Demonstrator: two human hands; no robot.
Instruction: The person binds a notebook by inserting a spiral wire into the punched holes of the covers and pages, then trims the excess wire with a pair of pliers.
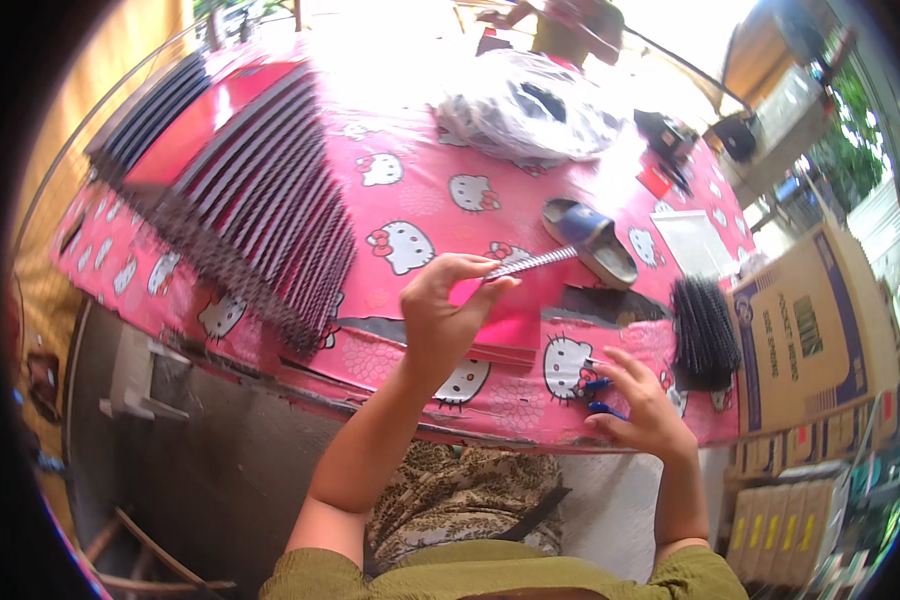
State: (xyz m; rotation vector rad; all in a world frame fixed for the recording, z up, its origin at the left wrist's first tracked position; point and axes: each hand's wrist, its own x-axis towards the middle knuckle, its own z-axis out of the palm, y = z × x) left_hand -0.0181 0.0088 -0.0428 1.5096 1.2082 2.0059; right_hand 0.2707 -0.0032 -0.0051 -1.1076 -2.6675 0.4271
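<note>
My left hand is pinched shut on a spiral-bound notepad, its coiled edge turned up between thumb and fingers. Its pink cover is smeared by motion. Below it on the table lie pink sheets or pads, partly hidden. My right hand is over the table's near edge with fingers apart, beside a small tool with blue handles, perhaps pliers or cutters. Whether a finger touches the tool I cannot tell. A bundle of black spiral coils stands to the right of that hand.
Long rows of stacked spiral notepads cover the table's left side. A blue and grey slipper lies mid-table, clear plastic bags farther back. Cardboard boxes stand at the right. Another person is at the far side.
</note>
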